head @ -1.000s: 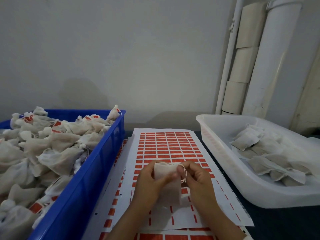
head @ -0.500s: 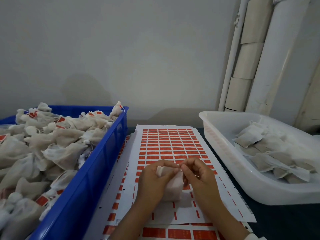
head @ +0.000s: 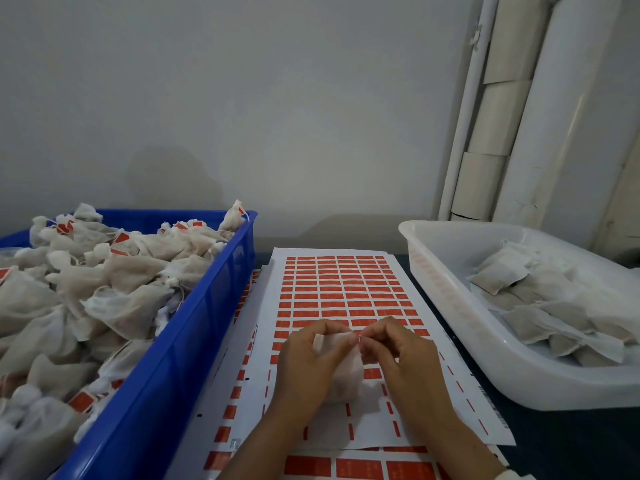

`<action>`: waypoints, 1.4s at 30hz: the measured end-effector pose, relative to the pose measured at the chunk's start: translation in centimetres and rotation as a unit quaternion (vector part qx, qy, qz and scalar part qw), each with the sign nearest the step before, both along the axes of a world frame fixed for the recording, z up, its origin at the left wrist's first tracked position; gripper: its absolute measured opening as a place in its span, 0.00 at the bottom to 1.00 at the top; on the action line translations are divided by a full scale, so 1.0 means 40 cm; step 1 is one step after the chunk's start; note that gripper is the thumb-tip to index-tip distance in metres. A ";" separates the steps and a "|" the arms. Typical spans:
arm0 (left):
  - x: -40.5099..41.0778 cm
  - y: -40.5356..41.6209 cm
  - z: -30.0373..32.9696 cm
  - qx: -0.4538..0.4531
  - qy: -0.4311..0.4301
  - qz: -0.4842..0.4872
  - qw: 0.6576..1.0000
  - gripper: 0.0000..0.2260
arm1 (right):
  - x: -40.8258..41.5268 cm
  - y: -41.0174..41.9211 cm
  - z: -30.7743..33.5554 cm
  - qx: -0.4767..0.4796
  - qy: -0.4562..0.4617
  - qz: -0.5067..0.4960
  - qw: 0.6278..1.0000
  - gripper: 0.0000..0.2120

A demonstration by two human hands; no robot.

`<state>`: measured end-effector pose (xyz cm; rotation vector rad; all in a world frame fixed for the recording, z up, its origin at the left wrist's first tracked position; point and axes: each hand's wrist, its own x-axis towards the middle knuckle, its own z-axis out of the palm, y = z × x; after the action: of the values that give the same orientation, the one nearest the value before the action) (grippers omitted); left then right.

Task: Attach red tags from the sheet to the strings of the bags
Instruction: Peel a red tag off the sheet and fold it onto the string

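Left hand (head: 313,363) grips the bag (head: 343,379), fingers curled round its top; right hand (head: 398,355) pinches at the bag's top corner, fingertips of both hands touching there; a speck of red shows at the pinch, probably a tag on the string, too small to be sure; string itself not resolvable now.

Change vs a second ago: string loop was visible then, hooked over the right fingers beside the bag; half a second ago the hands had closed in; now the loop is gone from view and both hands have dropped lower over the sheet (head: 341,296), bag squashed down against it. My read: tag is being folded or pressed round the string, so this bag is near done.

Layout relative to the hands: sheet directly under and beyond them, rows nearest the wrists mostly peeled, full rows further out; blue bin (head: 194,327) left of the left hand, heaped with bags, several with red tags; white tray (head: 450,317) right of the right hand, bags there show no tags.

Risk: tag sticks crooked or grabs the mesh instead of the string.
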<state>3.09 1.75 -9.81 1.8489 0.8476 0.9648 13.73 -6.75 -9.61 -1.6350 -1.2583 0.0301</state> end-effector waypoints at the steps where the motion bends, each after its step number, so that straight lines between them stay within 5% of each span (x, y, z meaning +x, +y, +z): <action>1: -0.003 0.001 0.003 0.003 -0.010 0.003 1.000 0.05 | -0.001 -0.001 0.001 -0.005 -0.015 -0.004 1.000 0.01; 11: -0.015 -0.002 0.005 0.101 0.026 -0.023 0.994 0.02 | 0.006 -0.008 0.008 -0.038 -0.150 -0.051 0.987 0.08; 20: -0.015 0.021 -0.003 0.067 -0.032 0.052 0.996 0.03 | 0.021 0.000 0.001 -0.035 -0.102 -0.106 0.989 0.18; 26: -0.011 0.028 -0.012 0.064 -0.050 0.042 0.996 0.03 | 0.031 0.004 0.001 -0.032 -0.019 -0.114 0.993 0.14; 31: -0.025 0.053 -0.010 0.050 -0.061 0.036 0.996 0.03 | 0.017 0.000 -0.013 -0.087 0.092 0.011 0.992 0.08; 42: -0.013 0.028 -0.012 0.035 -0.056 -0.028 0.997 0.04 | 0.000 0.000 -0.013 -0.101 -0.009 0.025 0.995 0.06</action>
<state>2.59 2.86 -10.28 1.8490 0.6978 1.0636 13.73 -6.74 -10.12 -1.7783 -1.3449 0.1796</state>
